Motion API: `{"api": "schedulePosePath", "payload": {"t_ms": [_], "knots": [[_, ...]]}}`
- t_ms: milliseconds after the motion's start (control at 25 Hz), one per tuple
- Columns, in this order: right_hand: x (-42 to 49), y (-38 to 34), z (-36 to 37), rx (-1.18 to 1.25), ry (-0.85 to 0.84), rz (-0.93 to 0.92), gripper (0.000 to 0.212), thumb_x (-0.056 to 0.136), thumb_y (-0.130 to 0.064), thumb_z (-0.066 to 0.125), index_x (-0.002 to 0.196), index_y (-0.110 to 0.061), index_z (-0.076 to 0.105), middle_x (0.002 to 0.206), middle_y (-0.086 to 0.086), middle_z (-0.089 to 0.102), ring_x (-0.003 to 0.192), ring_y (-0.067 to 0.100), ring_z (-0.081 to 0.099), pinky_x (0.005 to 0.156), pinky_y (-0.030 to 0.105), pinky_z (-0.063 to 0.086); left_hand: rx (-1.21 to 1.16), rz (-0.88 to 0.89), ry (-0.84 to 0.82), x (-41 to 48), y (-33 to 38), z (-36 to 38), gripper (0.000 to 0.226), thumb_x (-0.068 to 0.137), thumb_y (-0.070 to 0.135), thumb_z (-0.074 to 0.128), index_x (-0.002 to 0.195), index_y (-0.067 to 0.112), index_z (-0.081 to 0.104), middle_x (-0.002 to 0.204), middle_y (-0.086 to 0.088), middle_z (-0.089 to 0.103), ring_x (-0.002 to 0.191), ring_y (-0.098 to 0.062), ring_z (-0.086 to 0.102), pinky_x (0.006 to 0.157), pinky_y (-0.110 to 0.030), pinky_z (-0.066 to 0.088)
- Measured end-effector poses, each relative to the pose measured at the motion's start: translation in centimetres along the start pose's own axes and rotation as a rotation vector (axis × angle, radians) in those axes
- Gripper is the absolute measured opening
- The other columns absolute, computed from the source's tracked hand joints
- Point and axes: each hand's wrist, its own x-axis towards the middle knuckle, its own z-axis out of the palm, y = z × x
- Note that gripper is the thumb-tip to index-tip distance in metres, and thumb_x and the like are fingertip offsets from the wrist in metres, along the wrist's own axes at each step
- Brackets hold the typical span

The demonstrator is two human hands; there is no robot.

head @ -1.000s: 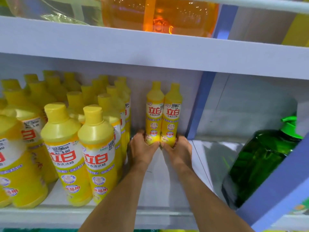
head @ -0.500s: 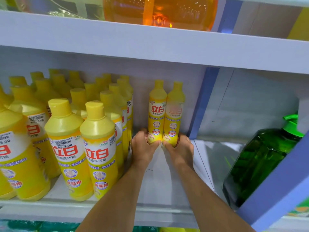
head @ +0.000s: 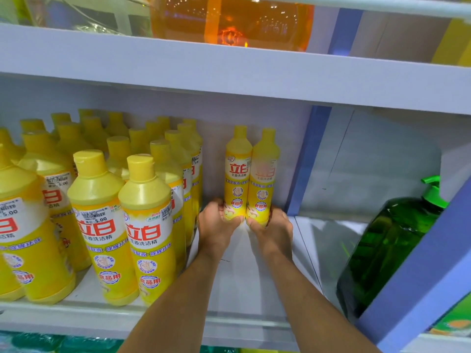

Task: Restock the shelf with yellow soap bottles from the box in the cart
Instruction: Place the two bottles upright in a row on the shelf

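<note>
Two yellow soap bottles stand upright side by side at the back of the white shelf [head: 242, 284], against its rear wall. My left hand [head: 216, 225] grips the base of the left bottle [head: 237, 174]. My right hand [head: 274, 229] grips the base of the right bottle [head: 263, 177]. The two bottles touch each other. Several more yellow soap bottles [head: 147, 225] stand in rows on the left of the same shelf. The box and the cart are out of view.
A blue upright divider [head: 305, 161] borders the bay just right of the held bottles. Beyond it sits a large green pump bottle [head: 390, 250]. The shelf above [head: 229, 72] carries a big orange jug [head: 229, 21]. Bare shelf floor lies between the rows and the divider.
Both hands with their bottles have stayed at the back of the shelf. The view has shifted slightly; the bottles look a little more upright and closer to the rear wall.
</note>
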Motion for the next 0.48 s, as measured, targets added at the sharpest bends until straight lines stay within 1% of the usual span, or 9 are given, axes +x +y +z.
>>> {"api": "schedulePosePath", "payload": {"t_ms": [80,160,200,280,320,360,400,440,480], "knots": [[0.0,-0.1,0.0,0.012,-0.009,0.007,0.049,0.079,-0.039,0.084,0.118,-0.018,0.061,0.115,0.004,0.065,0.104,0.027,0.062,0.090,0.037,0.053,-0.033,-0.004,-0.014,-0.1,0.2,-0.2,0.044,0.066,0.022,0.093,0.100,0.016,0.066,0.097,0.002,0.074,0.083,-0.013,0.072,0.071,-0.019,0.055],[-0.1,-0.3,-0.2,0.052,-0.045,0.036,0.049,0.078,-0.040,0.084,0.116,-0.020,0.060,0.114,0.004,0.064,0.104,0.027,0.062,0.090,0.038,0.053,-0.064,-0.010,-0.037,-0.3,0.3,-0.5,0.046,0.065,0.019,0.093,0.099,0.020,0.062,0.093,0.007,0.070,0.080,-0.003,0.068,0.066,-0.012,0.051],[-0.3,-0.4,-0.6,0.066,-0.062,0.045,0.049,0.078,-0.040,0.084,0.115,-0.020,0.060,0.114,0.004,0.064,0.104,0.027,0.062,0.088,0.037,0.053,-0.063,-0.016,-0.050,-0.6,0.6,-0.6,0.050,0.065,0.020,0.094,0.101,0.021,0.059,0.094,0.009,0.067,0.081,-0.002,0.066,0.066,-0.012,0.049],[-0.8,-0.8,-1.4,0.067,-0.100,0.053,0.051,0.078,-0.042,0.083,0.114,-0.017,0.057,0.115,0.006,0.062,0.106,0.029,0.061,0.087,0.036,0.050,0.004,-0.045,-0.077,-1.3,0.7,-1.0,0.055,0.068,0.027,0.092,0.106,0.021,0.054,0.103,0.005,0.064,0.091,-0.012,0.064,0.076,-0.021,0.050],[-1.2,-1.0,-2.0,0.044,-0.132,0.060,0.054,0.080,-0.045,0.080,0.118,-0.015,0.055,0.119,0.007,0.060,0.112,0.030,0.059,0.089,0.037,0.049,0.043,-0.052,-0.100,-1.8,0.7,-1.2,0.054,0.071,0.030,0.089,0.109,0.020,0.053,0.109,0.003,0.063,0.098,-0.017,0.063,0.081,-0.028,0.051],[-1.7,-1.1,-2.6,-0.013,-0.178,0.057,0.061,0.082,-0.048,0.077,0.126,-0.015,0.052,0.128,0.007,0.057,0.120,0.030,0.055,0.094,0.038,0.048,0.089,-0.038,-0.133,-2.4,0.7,-1.5,0.052,0.074,0.033,0.085,0.113,0.021,0.053,0.114,0.001,0.064,0.105,-0.021,0.062,0.086,-0.033,0.052],[-2.4,-1.4,-3.3,-0.094,-0.230,0.033,0.067,0.084,-0.051,0.072,0.136,-0.017,0.048,0.136,0.006,0.052,0.128,0.030,0.050,0.100,0.039,0.045,0.173,-0.007,-0.183,-3.1,0.8,-2.1,0.051,0.077,0.036,0.080,0.119,0.023,0.053,0.119,0.000,0.063,0.111,-0.023,0.061,0.092,-0.038,0.052],[-3.1,-1.5,-4.2,-0.188,-0.281,-0.011,0.069,0.085,-0.053,0.068,0.141,-0.021,0.044,0.140,0.005,0.048,0.133,0.029,0.045,0.104,0.039,0.042,0.302,0.035,-0.251,-3.9,1.1,-2.9,0.053,0.081,0.039,0.075,0.126,0.024,0.051,0.124,-0.002,0.060,0.117,-0.025,0.057,0.098,-0.041,0.050],[-4.0,-1.9,-5.4,-0.283,-0.326,-0.072,0.067,0.086,-0.054,0.065,0.142,-0.025,0.042,0.140,0.003,0.046,0.134,0.028,0.043,0.105,0.039,0.041,0.466,0.095,-0.325,-5.0,1.7,-4.0,0.056,0.086,0.041,0.070,0.134,0.024,0.047,0.130,-0.003,0.056,0.123,-0.026,0.052,0.103,-0.042,0.046]]}}
